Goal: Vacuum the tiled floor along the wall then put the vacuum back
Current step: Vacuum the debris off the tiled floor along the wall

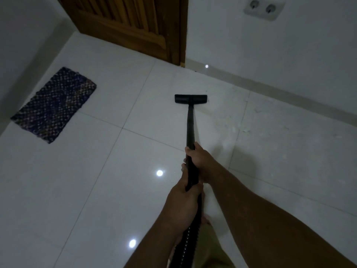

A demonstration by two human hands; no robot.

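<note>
A black vacuum wand [190, 128] runs away from me down to a flat black floor head [190, 99] resting on the white tiled floor [100, 171], a short way from the right wall. My right hand [201, 161] grips the wand higher along it. Just behind, my left hand [185, 198] grips the wand's rear end where the ribbed black hose [186, 242] begins. The hose runs down out of view between my arms. White crumbs and dust [245, 124] lie scattered on the tiles to the right of the head, toward the wall.
A wooden door [131, 26] stands at the far end. A dark woven mat [56, 103] lies on the tiles at left. The white right wall [289, 55] carries a double socket [263, 8] and a skirting strip [270, 88].
</note>
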